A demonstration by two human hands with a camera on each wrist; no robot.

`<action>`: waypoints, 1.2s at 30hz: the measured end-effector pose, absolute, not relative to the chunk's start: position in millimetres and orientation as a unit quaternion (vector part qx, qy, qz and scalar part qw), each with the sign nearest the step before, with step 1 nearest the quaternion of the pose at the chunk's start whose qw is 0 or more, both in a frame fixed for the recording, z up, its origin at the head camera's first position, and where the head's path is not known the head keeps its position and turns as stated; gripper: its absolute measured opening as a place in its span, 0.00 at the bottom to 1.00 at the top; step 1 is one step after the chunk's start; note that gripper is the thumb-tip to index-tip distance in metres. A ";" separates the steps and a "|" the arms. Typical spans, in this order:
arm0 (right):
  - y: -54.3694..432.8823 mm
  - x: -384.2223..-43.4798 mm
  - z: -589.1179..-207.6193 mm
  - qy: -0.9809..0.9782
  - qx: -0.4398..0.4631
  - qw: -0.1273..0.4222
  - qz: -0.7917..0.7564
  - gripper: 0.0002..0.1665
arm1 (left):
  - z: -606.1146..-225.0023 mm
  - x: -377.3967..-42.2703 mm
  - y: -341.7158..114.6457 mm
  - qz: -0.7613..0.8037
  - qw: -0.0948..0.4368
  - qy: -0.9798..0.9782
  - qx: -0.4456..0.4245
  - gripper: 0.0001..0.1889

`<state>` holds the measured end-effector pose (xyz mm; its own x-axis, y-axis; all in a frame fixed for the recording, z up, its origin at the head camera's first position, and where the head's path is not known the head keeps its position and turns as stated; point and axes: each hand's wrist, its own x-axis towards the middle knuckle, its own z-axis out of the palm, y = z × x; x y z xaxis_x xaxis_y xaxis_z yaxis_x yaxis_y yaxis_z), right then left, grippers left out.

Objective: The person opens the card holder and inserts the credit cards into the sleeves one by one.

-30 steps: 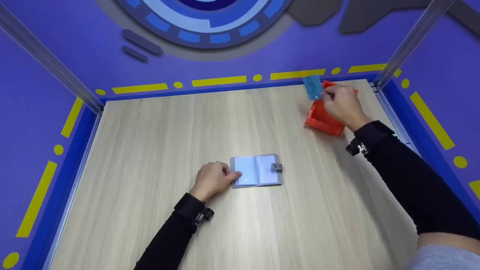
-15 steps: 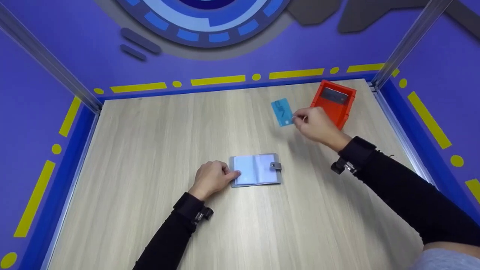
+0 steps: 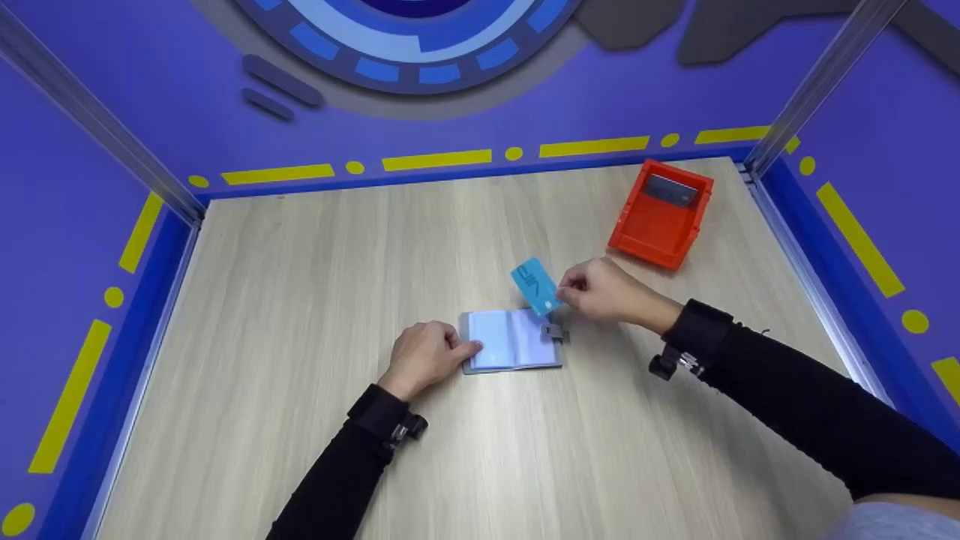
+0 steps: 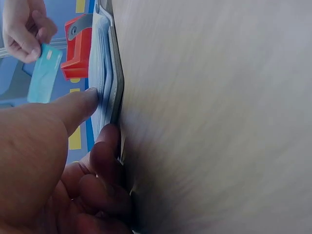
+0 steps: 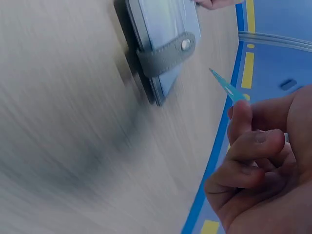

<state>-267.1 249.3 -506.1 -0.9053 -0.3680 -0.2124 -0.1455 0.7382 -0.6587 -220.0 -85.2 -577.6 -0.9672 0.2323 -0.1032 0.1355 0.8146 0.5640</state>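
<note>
On table: holder is lying open.
L hand: fingers are gripping holder's L edge.
R hand: fingers are pinching blue card nr holder's R end.
Tray: is holding grey card.

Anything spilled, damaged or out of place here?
Nothing looks spilled or damaged. Only the tray stands out: it sits askew on the table, not parallel to its edges. The left hand holds the open holder; the right hand pinches the blue card.

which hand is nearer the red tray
Right. The right hand is in front of the red tray, slightly left; the left hand is much farther left, holding the card holder.
</note>
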 end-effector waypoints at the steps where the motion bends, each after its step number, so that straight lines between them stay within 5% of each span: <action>1: 247.9 -265.2 -507.8 0.917 -0.139 0.177 -0.331 0.12 | -577.4 -220.1 -85.1 0.287 0.084 0.949 0.096 0.25; 14: 229.5 -246.9 -522.4 0.901 -0.080 0.282 -0.319 0.15 | -576.2 -220.8 -84.2 0.286 0.099 0.949 0.083 0.25; 36: 226.2 -239.7 -528.8 0.894 -0.077 0.275 -0.346 0.15 | -577.9 -220.5 -84.2 0.294 0.091 0.947 0.093 0.23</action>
